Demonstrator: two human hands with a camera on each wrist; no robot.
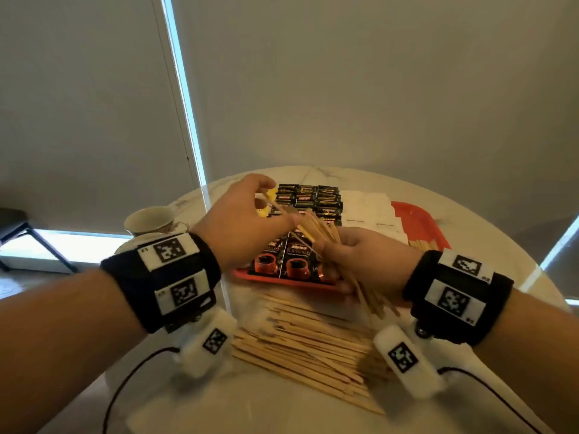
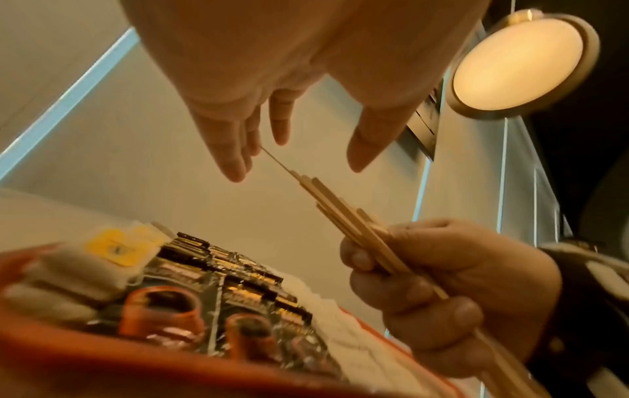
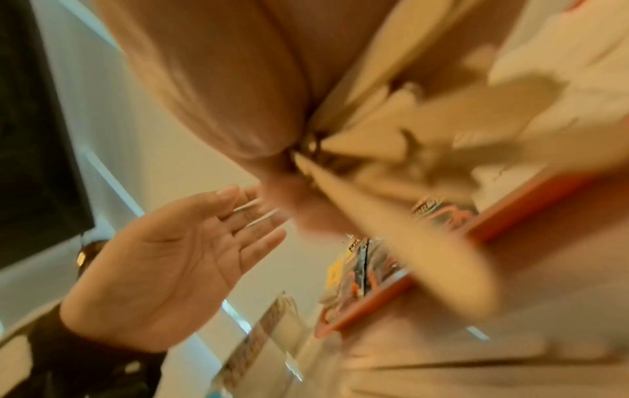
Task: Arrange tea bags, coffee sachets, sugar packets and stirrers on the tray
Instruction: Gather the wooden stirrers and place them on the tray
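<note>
Wooden flat stirrers (image 1: 319, 228), a fanned bundle, gripped in right hand (image 1: 366, 258) above near edge of red plastic tray (image 1: 419, 220). Left hand (image 1: 241, 220) relaxed, fingers straight, touching the bundle's far tips. Black coffee sachets (image 1: 308, 198) fill tray's left part. More loose wooden stirrers (image 1: 307, 343) lie on near marble surface (image 1: 250, 411).

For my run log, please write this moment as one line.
right hand: grips stirrer bundle | left hand: open, fingers at bundle tips | red tray: coffee sachets placed | loose stirrers: on table
</note>
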